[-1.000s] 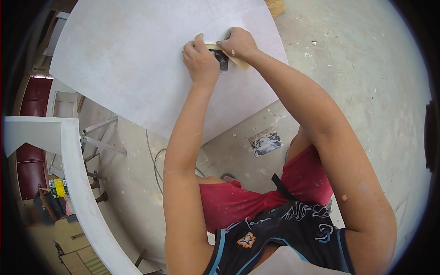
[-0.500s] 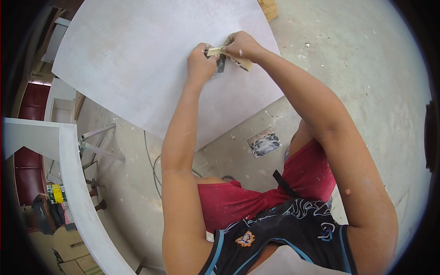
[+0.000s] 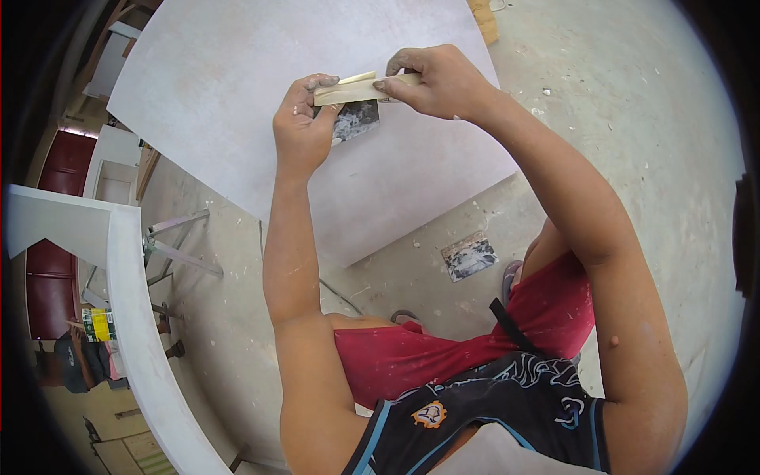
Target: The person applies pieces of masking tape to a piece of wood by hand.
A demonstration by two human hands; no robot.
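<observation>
My left hand pinches the left end of a folded, cream-backed piece of sandpaper. At its right end, my right hand is closed with thumb and fingers on the paper. Just below the fold, a dark sheet smeared with white dust shows beside my left thumb; its left edge is hidden by the hand. Both hands are over a large whitish panel, with pale dust on the fingers.
A dust-smeared sheet lies on the concrete floor near my foot. To the left are a curved white panel and a metal stand. A cable runs across the floor below the large panel.
My left hand has moved left and my right hand slightly up and right. The sandpaper now stretches as a wider folded strip between them, and more of the dark sheet shows.
</observation>
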